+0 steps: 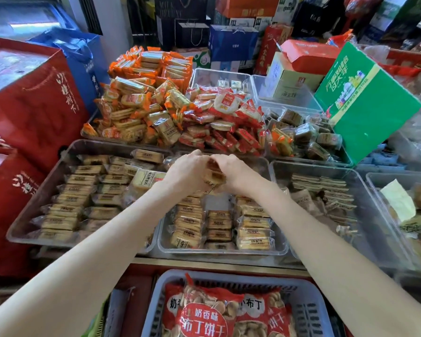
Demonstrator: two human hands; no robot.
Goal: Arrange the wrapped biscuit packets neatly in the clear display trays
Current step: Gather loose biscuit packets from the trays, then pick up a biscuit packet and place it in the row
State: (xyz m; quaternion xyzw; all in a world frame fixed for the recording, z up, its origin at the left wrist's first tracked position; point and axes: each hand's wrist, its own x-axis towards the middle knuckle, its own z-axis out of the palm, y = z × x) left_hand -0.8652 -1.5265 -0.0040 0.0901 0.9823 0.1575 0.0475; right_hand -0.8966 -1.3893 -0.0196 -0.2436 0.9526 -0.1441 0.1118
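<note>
Both hands meet over the far half of the middle clear tray (281,249). My left hand (184,175) and my right hand (233,172) grip between them a small stack of wrapped biscuit packets (213,176), held above the tray. In the tray's near half, brown wrapped packets (219,224) lie in three neat rows. The left clear tray (32,210) holds rows of similar packets (83,190), with one larger pale packet (147,180) lying loose on top. The right clear tray (374,203) has a few flat packets (326,190) at its far side.
Behind the trays are heaps of orange-wrapped (141,103), red-wrapped (226,122) and dark packets (309,139). A green box (365,103) leans at the right, red gift bags (32,103) stand at the left. Below the counter edge, a blue basket (309,310) holds red biscuit bags.
</note>
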